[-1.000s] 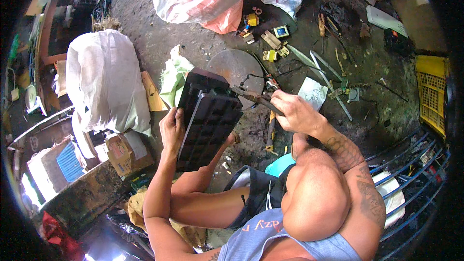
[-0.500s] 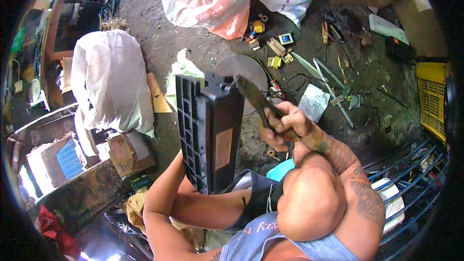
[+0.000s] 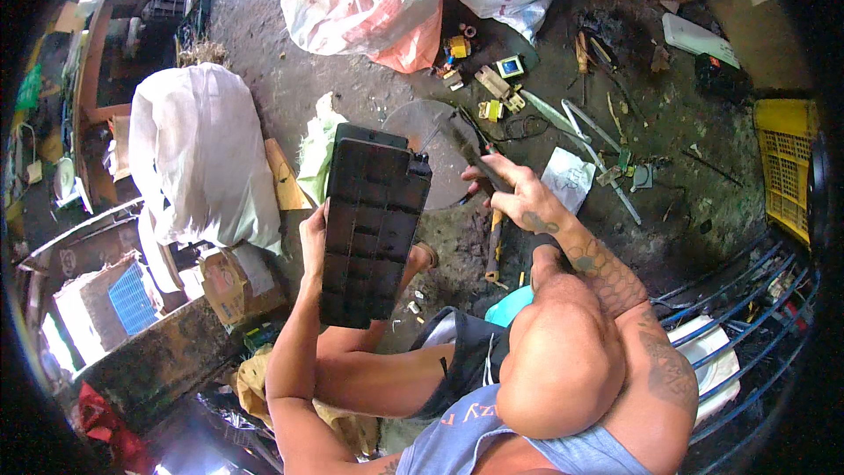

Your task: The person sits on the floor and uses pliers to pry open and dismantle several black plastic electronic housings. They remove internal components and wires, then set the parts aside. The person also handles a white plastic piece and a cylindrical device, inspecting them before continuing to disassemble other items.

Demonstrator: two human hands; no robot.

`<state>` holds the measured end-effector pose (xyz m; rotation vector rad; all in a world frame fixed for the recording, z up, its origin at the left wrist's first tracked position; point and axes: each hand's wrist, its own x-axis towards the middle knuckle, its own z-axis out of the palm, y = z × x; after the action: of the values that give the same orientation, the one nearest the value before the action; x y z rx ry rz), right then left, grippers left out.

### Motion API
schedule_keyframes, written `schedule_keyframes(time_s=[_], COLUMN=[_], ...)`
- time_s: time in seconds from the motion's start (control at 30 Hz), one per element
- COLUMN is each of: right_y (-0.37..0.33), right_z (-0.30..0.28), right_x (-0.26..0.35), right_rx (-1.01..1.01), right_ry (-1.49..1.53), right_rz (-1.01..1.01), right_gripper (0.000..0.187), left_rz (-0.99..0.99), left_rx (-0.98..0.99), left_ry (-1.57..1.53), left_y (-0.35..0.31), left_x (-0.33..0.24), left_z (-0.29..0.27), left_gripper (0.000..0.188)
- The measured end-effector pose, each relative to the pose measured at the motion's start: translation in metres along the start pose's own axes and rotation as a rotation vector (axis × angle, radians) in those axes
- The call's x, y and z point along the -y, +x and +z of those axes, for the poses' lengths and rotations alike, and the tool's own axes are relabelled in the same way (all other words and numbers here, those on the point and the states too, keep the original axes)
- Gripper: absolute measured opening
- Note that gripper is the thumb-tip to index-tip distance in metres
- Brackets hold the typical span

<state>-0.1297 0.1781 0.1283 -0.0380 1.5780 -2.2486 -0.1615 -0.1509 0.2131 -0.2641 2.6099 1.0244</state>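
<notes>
A person sits holding a black plastic casing (image 3: 369,233) up in front of the body, above the dark floor (image 3: 272,79); it is long, flat and ribbed in a grid. The casing is the landmark here: it lies between the two hands, to the right of the left one and to the left of the right one. Its long axis runs from the person outward, the near end overlapping the bent leg (image 3: 378,378); whether it rests there cannot be told.

The left hand (image 3: 315,229) is the nearer, clamped on the casing's left long edge, some fingers hidden behind it. The right hand (image 3: 510,185) is apart from the casing, off its far right corner, and is closed around a long dark tool (image 3: 464,142). The tool's head points outward, near that corner and seemingly not touching it.

Beyond the casing's far right corner lies a round grey disc (image 3: 413,119). Just past its far left corner is a crumpled pale green bag (image 3: 318,154). Well to its left stands a full white sack (image 3: 202,158); well to its right lies a white paper (image 3: 569,178).
</notes>
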Motion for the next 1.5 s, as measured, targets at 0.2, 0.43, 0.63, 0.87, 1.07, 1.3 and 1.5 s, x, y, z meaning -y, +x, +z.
schedule_keyframes(time_s=[0.2, 0.43, 0.63, 0.87, 1.07, 1.3, 1.5], right_y=[-0.010, -0.009, -0.002, -0.004, -0.005, -0.005, 0.007], right_z=[-0.004, -0.006, -0.016, -0.006, 0.002, 0.014, 0.026], right_x=[-0.001, -0.008, -0.008, -0.016, -0.016, -0.026, -0.067], right_rx=[0.126, 0.135, 0.333, 0.292, 0.219, 0.019, 0.123], right_ry=[-0.441, -0.660, -0.230, -0.092, -0.294, -0.507, -0.273], right_rz=[-0.126, -0.050, 0.195, 0.118, 0.160, 0.148, 0.331], right_gripper=[0.046, 0.038, 0.043, 0.042, 0.033, 0.033, 0.030], left_rz=[0.158, 0.209, 0.367, 0.378, 0.275, 0.174, 0.255], left_rx=[-0.092, -0.102, -0.110, -0.084, -0.052, -0.066, -0.171], left_ry=[0.318, 0.591, 0.564, 0.587, 0.563, 0.592, 0.636], left_y=[0.008, 0.000, -0.003, -0.005, -0.004, -0.007, -0.011], left_x=[-0.001, -0.020, -0.024, -0.022, -0.026, -0.033, -0.034], left_z=[-0.006, -0.012, -0.018, -0.019, -0.017, -0.012, -0.005], left_gripper=[0.039, 0.029, 0.022, 0.021, 0.024, 0.020, 0.018])
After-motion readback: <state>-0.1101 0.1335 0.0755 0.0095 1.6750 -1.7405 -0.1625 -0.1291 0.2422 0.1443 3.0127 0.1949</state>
